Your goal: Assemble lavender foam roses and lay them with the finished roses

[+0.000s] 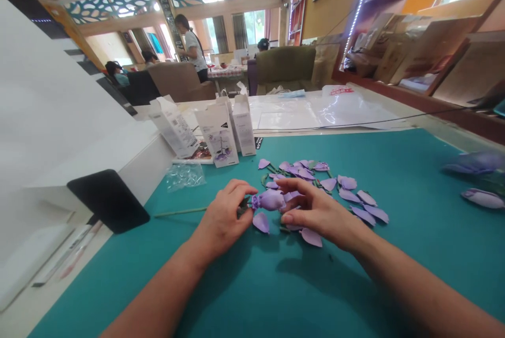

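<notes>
A purple artificial flower [270,200] lies sideways above the mat, its green stem [179,212] pointing left. My left hand [228,210] is closed round it just below the bloom, where dark green leaves show between the fingers. My right hand [311,209] is at the tip of the bloom, thumb and fingers apart and curved around that end; I cannot tell whether the fingertips touch it. Under and beyond the hands lie several loose purple petals [302,172] with short green stem pieces. Single petals [261,222] rest close to the bloom.
A green mat [414,180] covers the table. White boxes [219,135] stand at the back left, with clear plastic wrap [185,176] before them. A black tablet-like panel [108,201] leans at left. More purple flowers [483,198] lie far right. People sit and stand in the background.
</notes>
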A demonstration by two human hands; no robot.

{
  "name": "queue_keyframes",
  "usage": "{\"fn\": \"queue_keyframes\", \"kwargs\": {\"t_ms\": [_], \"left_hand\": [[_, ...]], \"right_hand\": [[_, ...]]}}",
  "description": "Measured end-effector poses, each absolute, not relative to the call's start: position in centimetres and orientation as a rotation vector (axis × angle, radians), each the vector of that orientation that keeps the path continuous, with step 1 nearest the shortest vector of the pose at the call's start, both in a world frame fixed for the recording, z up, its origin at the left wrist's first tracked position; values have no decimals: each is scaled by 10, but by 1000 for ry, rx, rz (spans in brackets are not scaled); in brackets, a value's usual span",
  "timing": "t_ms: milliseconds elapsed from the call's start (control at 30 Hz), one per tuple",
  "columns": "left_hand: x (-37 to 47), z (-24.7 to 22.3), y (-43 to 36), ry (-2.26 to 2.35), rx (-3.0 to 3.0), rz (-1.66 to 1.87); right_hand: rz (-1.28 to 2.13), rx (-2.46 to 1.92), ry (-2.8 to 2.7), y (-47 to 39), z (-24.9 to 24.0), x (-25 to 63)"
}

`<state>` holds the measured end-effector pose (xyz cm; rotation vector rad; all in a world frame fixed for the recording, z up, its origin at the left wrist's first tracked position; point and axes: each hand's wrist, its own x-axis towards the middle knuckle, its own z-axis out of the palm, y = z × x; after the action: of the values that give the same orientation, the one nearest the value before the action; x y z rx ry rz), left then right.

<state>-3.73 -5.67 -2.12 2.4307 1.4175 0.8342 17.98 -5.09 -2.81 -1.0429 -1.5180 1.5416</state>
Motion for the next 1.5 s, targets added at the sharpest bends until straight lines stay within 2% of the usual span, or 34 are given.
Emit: {"fn": "queue_keyframes", "kwargs": {"t_ms": [133, 467, 733, 867, 1000, 1167, 1500], "left_hand": [[-39, -21, -55, 1428, 2408, 896], [-37, -12, -61, 1630, 2394, 644], [-33, -5, -61, 1686, 2363, 519], [-27, -5, -59, 1655, 2364, 501], [-18, 0, -58, 1648, 2386, 459], [-11, 7, -53, 1720, 2360, 456], [-21, -4, -46, 1662, 2306, 459]], "right_hand": [[1527, -1144, -1493, -48, -29, 193], [885, -1467, -1732, -48, -28, 215], [549, -1458, -2104, -56, -39, 213], [515, -1433, -2213, -59, -39, 207], [440, -1315, -2338, -65, -50, 191], [169, -1123, -2451, -73, -62, 156], [-63, -1345, -2642, -59, -68, 125]]}}
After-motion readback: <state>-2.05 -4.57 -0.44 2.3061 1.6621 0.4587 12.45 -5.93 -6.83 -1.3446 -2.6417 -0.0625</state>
